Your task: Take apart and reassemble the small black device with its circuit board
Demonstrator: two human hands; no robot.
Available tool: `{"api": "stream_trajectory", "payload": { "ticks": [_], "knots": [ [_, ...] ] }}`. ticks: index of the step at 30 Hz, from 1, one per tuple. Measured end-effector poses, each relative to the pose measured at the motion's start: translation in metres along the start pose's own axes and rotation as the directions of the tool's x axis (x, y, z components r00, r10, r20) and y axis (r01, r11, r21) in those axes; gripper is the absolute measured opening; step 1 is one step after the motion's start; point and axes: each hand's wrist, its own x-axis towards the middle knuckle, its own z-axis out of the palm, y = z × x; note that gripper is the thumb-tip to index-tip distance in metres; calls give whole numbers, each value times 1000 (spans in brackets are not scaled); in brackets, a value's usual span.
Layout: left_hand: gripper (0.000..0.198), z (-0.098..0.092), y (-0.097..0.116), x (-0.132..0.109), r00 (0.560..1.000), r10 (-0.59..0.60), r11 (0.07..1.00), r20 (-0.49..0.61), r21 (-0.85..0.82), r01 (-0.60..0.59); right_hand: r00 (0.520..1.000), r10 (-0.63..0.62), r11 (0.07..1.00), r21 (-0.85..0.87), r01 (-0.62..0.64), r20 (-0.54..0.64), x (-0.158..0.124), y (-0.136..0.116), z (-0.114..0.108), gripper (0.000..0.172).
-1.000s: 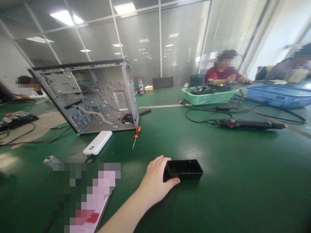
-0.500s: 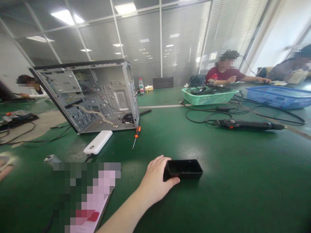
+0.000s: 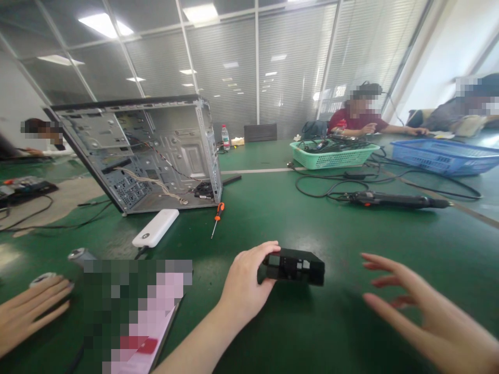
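Note:
My left hand [image 3: 245,288] grips the left end of a small black plastic box [image 3: 298,266], fingers over its top and thumb underneath. The box is tipped up on the green table [image 3: 351,234], and its side with openings faces me. My right hand [image 3: 421,317] hovers to the right of the box with fingers spread, apart from it and holding nothing.
Another hand [image 3: 27,311] lies flat at the lower left. An open computer case [image 3: 156,150] stands behind, with a white power bank [image 3: 156,227] and an orange-handled screwdriver [image 3: 216,218] before it. An electric screwdriver [image 3: 393,199], cables, a green basket [image 3: 331,155] and a blue basket [image 3: 444,156] lie right. People sit beyond.
My left hand has tipped the black box up from lying flat. My right hand has come into view on the right, and another hand has appeared at the lower left.

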Motion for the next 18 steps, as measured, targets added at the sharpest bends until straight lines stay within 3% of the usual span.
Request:
{"api": "stream_trajectory", "payload": {
  "ticks": [2, 4, 6, 12, 18],
  "knots": [
    [49, -1, -1, 0, 999, 42, 999, -30, 0, -42, 981, -113, 977, -161, 139, 161, 8, -27, 28, 56],
    [47, -2, -3, 0, 995, 49, 997, -87, -50, -54, 965, -156, 960, -197, 198, 209, 19, -52, 49, 57],
    [44, -2, -5, 0, 990, 24, 992, -138, -118, -40, 971, -136, 964, -201, 175, 195, 31, -67, 59, 52],
    [45, 0, -4, -1, 992, -51, 972, -116, -234, 23, 987, -104, 992, -55, 112, 124, 39, -56, 62, 43],
    [49, 1, -6, 1, 989, -46, 962, -140, -274, 6, 979, -202, 979, 19, 201, 40, 31, -49, 67, 39]
  ]
}}
